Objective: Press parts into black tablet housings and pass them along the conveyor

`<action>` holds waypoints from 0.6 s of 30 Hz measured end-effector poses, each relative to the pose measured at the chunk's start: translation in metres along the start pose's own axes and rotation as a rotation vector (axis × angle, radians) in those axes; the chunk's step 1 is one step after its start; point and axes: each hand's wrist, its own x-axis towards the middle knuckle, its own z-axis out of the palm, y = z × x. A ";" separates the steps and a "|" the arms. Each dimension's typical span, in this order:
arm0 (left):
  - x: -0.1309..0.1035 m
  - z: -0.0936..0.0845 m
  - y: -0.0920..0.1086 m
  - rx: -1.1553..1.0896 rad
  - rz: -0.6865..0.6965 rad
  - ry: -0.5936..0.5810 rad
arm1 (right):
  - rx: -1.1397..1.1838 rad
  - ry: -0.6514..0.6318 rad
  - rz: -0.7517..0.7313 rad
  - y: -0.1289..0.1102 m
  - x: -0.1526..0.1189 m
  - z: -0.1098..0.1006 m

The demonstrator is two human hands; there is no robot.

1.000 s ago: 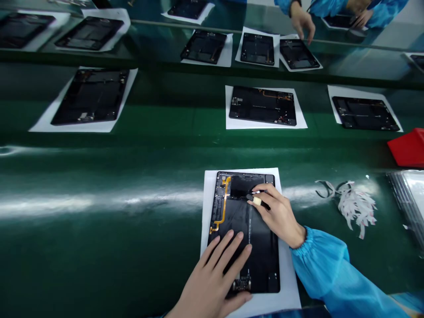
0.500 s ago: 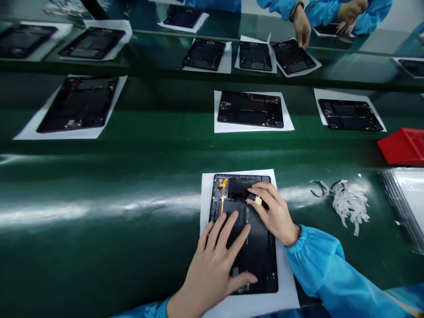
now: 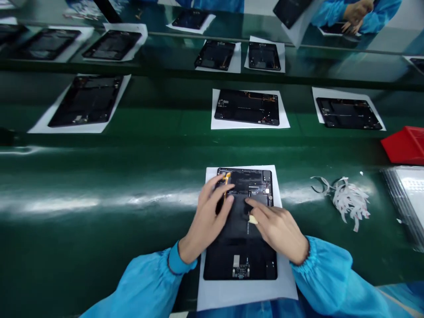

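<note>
A black tablet housing (image 3: 238,238) lies on a white sheet (image 3: 218,296) in front of me, its inside facing up. An orange flex cable (image 3: 227,177) runs along its upper left, and a small circuit board (image 3: 241,269) sits near the lower edge. My left hand (image 3: 210,216) is over the upper left of the housing, fingers apart and nothing visible in them, the tips close to the flex cable. Over the middle right, my right hand (image 3: 278,227) extends its index finger to the housing. Its other fingers are curled round a small cream-coloured piece (image 3: 252,219), mostly hidden.
More housings on white sheets lie beyond, one at centre (image 3: 247,107). Curled white strips (image 3: 351,201) are piled at right, near a red bin (image 3: 404,145) and stacked clear trays (image 3: 410,194). Across the bench, a co-worker's hands (image 3: 359,13) show; another housing (image 3: 291,11) is raised.
My left hand has moved up the housing toward the flex cable. My right hand has come down from the upper right to the middle. Across the bench, one housing was lifted with its sheet.
</note>
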 end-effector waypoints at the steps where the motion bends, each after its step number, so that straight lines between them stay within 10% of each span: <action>1: -0.002 -0.005 0.001 -0.075 -0.085 0.031 | -0.060 -0.042 -0.021 -0.006 -0.003 -0.001; 10: -0.108 -0.029 -0.021 -0.494 -0.430 -0.041 | -0.006 -0.044 -0.176 -0.032 -0.053 -0.004; 18: -0.129 -0.019 -0.044 -0.755 -0.624 -0.259 | -0.161 0.227 0.314 0.026 -0.053 0.024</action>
